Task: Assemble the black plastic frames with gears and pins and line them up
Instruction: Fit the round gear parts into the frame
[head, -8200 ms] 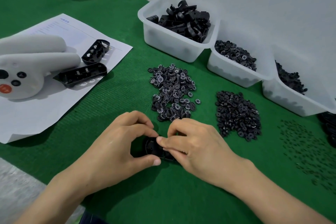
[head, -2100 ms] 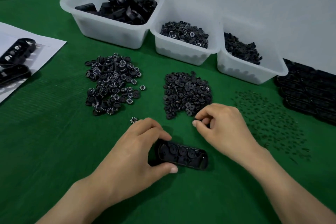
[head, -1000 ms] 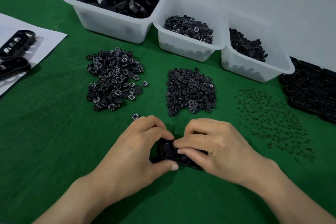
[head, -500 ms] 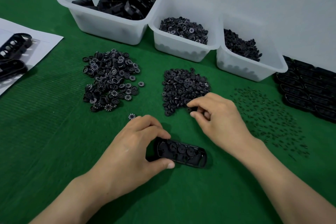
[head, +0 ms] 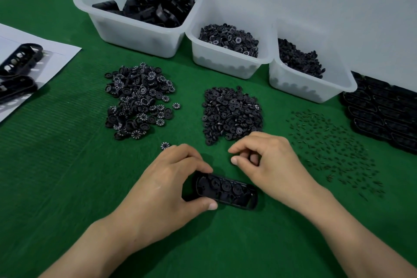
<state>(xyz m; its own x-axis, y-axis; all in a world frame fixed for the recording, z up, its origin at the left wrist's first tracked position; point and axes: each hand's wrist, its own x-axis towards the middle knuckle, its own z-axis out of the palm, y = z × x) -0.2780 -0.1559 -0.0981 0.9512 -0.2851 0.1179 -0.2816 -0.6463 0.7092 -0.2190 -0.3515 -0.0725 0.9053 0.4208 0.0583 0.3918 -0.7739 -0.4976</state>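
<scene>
A black plastic frame [head: 225, 190] lies on the green mat near me, with several gears seated in it. My left hand [head: 171, 187] grips its left end between thumb and fingers. My right hand [head: 268, 165] hovers just above and right of the frame, below the pile of plain black gears [head: 232, 113], its fingers curled in around a small gear that barely shows. A pile of numbered gears [head: 140, 101] lies to the left, and small pins [head: 334, 142] are scattered to the right.
Three white bins stand at the back: frames [head: 135, 29], numbered gears [head: 225, 63], plain gears [head: 304, 88]. Rows of black frames [head: 383, 115] lie at the right edge. A paper sheet [head: 56, 56] at the left holds two frames [head: 20, 58]. One stray numbered gear [head: 165, 145] lies by my left hand.
My right hand has come back from the plain gear pile toward the frame with its fingers curled. My left hand and the frame have stayed put.
</scene>
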